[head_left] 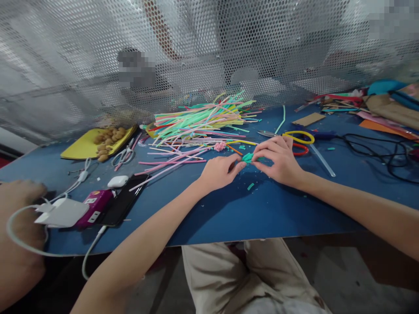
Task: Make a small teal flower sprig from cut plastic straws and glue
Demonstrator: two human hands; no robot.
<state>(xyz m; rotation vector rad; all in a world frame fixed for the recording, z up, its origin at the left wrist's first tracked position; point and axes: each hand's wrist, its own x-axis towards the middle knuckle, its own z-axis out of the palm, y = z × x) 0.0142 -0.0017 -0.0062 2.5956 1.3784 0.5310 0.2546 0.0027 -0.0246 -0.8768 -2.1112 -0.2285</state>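
Between my two hands is a small green bundle of pipe cleaner pieces [248, 158], pinched from both sides above the blue table. My left hand [220, 171] grips its left end with thumb and forefinger. From the right, the fingertips of my right hand [277, 160] close on the same bundle and partly cover it. A cut green piece [250, 186] lies on the table just below. Behind my hands sits a pink fuzzy cluster [220, 146], near a large pile of pastel pipe cleaners [203, 117]. Scissors with yellow and red handles [299, 138] rest partly behind my right hand.
A phone [126, 203], a purple power block [95, 207] and white cables lie at left. A yellow sheet holds brown lumps [110, 136]. Another person's arm [21, 235] is at the far left. Black cord [386, 150] loops at right; perforated mesh [196, 48] stands behind.
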